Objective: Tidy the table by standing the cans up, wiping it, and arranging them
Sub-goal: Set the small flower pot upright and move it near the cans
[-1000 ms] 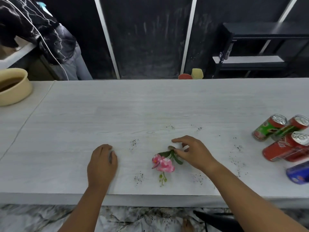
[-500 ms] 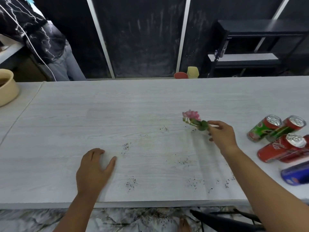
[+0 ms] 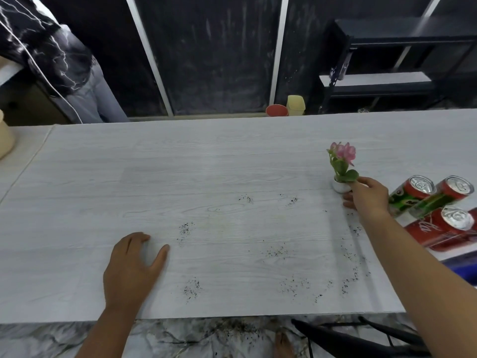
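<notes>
A small white pot with a pink flower (image 3: pixel 342 166) stands upright on the pale wooden table (image 3: pixel 206 164) at the right. My right hand (image 3: pixel 366 198) holds the pot's base with its fingertips. Just right of that hand, several cans lie on their sides: two green-and-red cans (image 3: pixel 410 195) (image 3: pixel 444 196) and a red cola can (image 3: pixel 444 226) in front of them. A blue can (image 3: pixel 464 270) shows only as a sliver at the right edge. My left hand (image 3: pixel 131 267) rests flat on the table near the front edge, holding nothing. Dark crumbs (image 3: pixel 191 290) are scattered over the table's middle and right.
A person in a dark patterned top (image 3: pixel 51 60) stands beyond the table's far left corner. A beige bowl (image 3: pixel 4 136) sits at the left edge. A red cup (image 3: pixel 276 110) and a yellow cup (image 3: pixel 295 104) show behind the far edge. A black shelf (image 3: pixel 387 73) stands at the back right.
My right hand picked the flower pot up from the table's front middle, carried it right and away, and now holds it upright beside the cans. My left hand has spread a little.
</notes>
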Action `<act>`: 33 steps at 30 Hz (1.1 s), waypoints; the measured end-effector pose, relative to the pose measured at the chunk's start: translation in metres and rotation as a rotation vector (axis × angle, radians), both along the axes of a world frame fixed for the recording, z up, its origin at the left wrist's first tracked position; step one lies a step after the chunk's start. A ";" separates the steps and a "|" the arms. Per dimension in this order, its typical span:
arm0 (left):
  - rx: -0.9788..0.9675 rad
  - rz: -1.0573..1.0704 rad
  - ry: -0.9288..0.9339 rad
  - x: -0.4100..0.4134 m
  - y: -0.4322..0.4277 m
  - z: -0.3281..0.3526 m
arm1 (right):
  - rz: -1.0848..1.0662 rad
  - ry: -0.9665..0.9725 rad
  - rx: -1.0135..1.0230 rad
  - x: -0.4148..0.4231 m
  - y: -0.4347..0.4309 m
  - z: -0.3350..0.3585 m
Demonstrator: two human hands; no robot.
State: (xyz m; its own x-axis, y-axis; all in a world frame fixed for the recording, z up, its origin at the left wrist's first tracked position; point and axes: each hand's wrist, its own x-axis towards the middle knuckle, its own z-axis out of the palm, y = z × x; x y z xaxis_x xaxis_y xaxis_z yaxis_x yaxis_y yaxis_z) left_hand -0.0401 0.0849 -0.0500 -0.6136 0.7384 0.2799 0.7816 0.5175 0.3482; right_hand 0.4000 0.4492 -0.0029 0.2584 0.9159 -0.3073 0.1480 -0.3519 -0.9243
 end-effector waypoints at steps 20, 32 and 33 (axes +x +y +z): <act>0.031 0.004 0.007 -0.002 -0.001 -0.004 | 0.075 0.234 0.055 0.008 -0.019 -0.007; 0.048 -0.023 0.008 0.000 -0.003 -0.002 | 0.207 -0.263 0.238 0.006 -0.118 -0.010; 0.048 -0.023 0.003 0.000 -0.003 -0.002 | 0.237 -0.277 0.257 0.003 -0.131 -0.011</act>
State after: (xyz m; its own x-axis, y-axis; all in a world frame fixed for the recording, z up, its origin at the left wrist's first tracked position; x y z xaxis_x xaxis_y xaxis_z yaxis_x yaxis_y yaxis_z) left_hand -0.0403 0.0817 -0.0519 -0.5955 0.7382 0.3170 0.7943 0.4819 0.3699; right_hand 0.4033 0.3179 -0.0136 0.0724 0.9973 -0.0110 0.4518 -0.0426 -0.8911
